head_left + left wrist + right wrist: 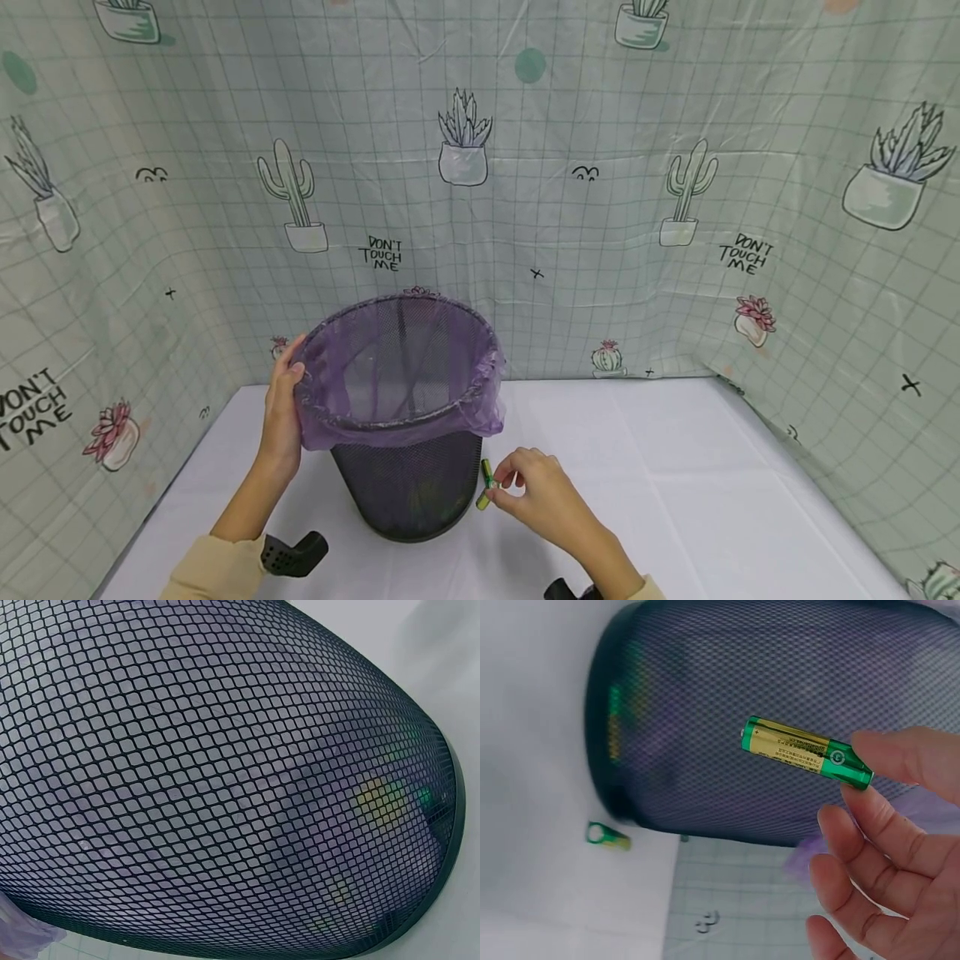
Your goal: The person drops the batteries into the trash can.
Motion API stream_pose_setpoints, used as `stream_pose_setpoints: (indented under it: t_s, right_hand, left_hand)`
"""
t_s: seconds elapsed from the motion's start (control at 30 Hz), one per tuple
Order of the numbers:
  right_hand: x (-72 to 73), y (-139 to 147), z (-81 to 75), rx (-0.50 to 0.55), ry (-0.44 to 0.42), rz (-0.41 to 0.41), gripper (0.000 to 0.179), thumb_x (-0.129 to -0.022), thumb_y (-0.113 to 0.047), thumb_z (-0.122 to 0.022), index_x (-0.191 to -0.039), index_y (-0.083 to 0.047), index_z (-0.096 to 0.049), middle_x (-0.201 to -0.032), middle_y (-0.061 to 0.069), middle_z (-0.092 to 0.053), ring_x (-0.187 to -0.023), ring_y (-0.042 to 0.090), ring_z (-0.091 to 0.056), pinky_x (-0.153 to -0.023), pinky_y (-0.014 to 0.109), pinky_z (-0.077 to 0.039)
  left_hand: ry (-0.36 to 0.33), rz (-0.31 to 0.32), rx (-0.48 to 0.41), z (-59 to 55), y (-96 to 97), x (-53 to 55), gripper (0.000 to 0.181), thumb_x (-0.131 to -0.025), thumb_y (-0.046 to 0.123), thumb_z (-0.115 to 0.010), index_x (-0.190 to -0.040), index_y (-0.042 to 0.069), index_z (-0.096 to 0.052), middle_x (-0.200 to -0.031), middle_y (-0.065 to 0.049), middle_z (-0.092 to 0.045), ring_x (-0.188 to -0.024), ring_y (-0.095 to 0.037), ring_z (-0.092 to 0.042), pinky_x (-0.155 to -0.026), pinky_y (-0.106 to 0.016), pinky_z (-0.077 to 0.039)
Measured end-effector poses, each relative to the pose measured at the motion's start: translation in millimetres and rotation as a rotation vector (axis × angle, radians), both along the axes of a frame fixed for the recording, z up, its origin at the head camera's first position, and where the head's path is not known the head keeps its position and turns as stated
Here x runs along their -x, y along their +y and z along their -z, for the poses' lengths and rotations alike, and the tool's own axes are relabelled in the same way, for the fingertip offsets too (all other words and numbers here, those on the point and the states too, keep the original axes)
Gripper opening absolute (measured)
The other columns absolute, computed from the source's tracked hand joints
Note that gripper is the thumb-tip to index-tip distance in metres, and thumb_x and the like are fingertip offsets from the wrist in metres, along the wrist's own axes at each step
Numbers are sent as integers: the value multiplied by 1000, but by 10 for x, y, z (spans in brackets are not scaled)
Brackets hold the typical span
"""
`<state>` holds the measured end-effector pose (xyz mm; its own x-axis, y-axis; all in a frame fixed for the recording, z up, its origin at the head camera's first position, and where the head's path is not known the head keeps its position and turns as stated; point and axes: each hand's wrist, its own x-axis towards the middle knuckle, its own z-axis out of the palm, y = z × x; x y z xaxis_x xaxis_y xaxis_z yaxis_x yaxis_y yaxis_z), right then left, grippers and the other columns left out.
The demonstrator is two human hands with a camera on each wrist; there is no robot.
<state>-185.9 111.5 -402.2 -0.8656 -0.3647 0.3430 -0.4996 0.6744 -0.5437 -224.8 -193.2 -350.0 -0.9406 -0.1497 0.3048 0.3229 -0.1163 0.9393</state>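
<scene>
A black mesh wastebasket (408, 483) stands on the white table, lined with a purple bag (401, 435) folded over its rim. At the basket's left side, my left hand (281, 408) holds the rim and the bag's edge; some of its fingers are hidden. My right hand (536, 492) pinches a green and gold battery (802, 751) by one end between thumb and index finger, outside the basket at its lower right. Another green and gold battery (609, 835) lies on the table close to the basket's base. The left hand is out of frame in the left wrist view.
Blurred yellow and green shapes (379, 802) show through the mesh low in the basket. A grid-patterned cloth (540, 217) with cactus drawings hangs behind and at both sides. White tabletop (675, 492) extends to the right. Black wrist mounts (294, 554) sit near the forearms.
</scene>
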Motion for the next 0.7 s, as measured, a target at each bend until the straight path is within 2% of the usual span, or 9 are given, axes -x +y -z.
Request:
stream_pose_setpoints:
  t_s: [0.13,0.27,0.43,0.7]
  right_hand:
    - [3,8,-123,12,77,-5,13,-76,-19,-74,-81,-17,-62,-75,-9,-57,-72,7,-49,-69,24,-37]
    - [-9,12,-320,19,88,-31,13,-77,-18,-73,-83,-15,-62,-77,-7,-58,-74,8,-51,-71,25,-39]
    - [-34,13,-550,36,144,-64,12,-80,-20,-72,-86,-15,-62,-80,-7,-58,-76,10,-52,-72,25,-39]
    - [-81,-50,-841,77,218,-90,13,-81,-22,-71,-88,-16,-62,-81,-10,-57,-77,6,-51,-74,26,-40]
  left_hand:
    - [0,-3,3,4,-2,5,50,-96,33,-30,-145,23,-28,-128,10,-42,-115,-7,-42,-91,-18,-36]
    - [-1,-3,6,-2,0,2,50,-96,33,-30,-145,23,-29,-129,11,-41,-115,-7,-41,-91,-18,-35]
    - [-1,-8,5,-5,1,-4,50,-96,33,-29,-145,21,-28,-130,10,-40,-117,-8,-41,-92,-18,-35]
    - [-9,-1,8,0,-3,-5,50,-96,34,-29,-145,23,-27,-129,11,-40,-116,-7,-41,-91,-18,-35]
